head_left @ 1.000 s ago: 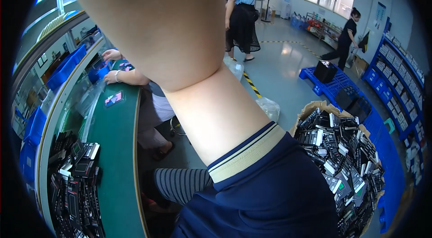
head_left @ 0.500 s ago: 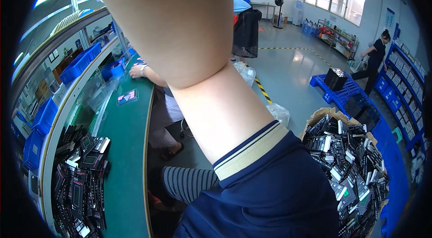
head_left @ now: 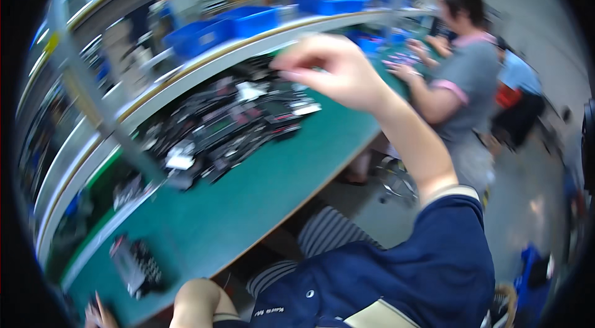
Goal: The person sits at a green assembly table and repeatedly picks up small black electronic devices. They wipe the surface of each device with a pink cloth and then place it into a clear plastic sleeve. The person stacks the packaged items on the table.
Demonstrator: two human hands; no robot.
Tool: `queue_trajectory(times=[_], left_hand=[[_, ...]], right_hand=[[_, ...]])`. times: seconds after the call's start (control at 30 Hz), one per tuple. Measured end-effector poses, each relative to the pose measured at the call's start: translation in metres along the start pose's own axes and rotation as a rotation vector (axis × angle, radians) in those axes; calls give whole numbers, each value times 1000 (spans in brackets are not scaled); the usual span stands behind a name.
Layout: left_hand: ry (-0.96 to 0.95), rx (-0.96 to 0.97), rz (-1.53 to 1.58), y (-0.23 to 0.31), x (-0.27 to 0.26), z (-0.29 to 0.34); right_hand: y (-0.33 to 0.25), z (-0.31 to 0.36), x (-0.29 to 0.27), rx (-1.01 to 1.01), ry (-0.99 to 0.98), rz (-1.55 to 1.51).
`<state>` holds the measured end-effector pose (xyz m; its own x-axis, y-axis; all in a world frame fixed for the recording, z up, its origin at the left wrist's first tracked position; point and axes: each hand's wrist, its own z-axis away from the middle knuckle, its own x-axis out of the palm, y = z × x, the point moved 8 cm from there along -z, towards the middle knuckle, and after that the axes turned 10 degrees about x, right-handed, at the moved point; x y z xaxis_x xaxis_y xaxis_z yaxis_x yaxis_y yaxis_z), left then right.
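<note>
We saw our right hand [head_left: 334, 71] curled at the right end of a messy pile of dark, flat things [head_left: 226, 130]; blur hid whether it held one. We couldn't tell if our left hand [head_left: 101, 317] was wide or narrow. Near it, a dark bundle [head_left: 134, 267] sat on the same green table [head_left: 266, 185]. Blue bins [head_left: 251, 22] stood behind the pile.

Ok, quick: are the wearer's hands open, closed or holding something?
Left hand: cut off by the picture's edge; cannot tell.
Right hand: fingers curled toward thumb; too blurred to tell whether it holds anything.
</note>
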<state>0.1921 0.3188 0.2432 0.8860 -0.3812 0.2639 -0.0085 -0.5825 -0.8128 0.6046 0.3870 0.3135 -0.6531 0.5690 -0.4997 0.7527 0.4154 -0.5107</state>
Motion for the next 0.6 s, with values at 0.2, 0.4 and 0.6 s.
queue_trajectory(times=[0.2,0.4,0.6], left_hand=[[-552,-414,-293,3,-42,41],[-936,-1010,-286,9,-18,127],[-846,-1271,-215,27,14,167]], right_hand=[[185,166,70,944,402,-161],[177,95,113,217,315,426],[170,84,104,-21,357,710]])
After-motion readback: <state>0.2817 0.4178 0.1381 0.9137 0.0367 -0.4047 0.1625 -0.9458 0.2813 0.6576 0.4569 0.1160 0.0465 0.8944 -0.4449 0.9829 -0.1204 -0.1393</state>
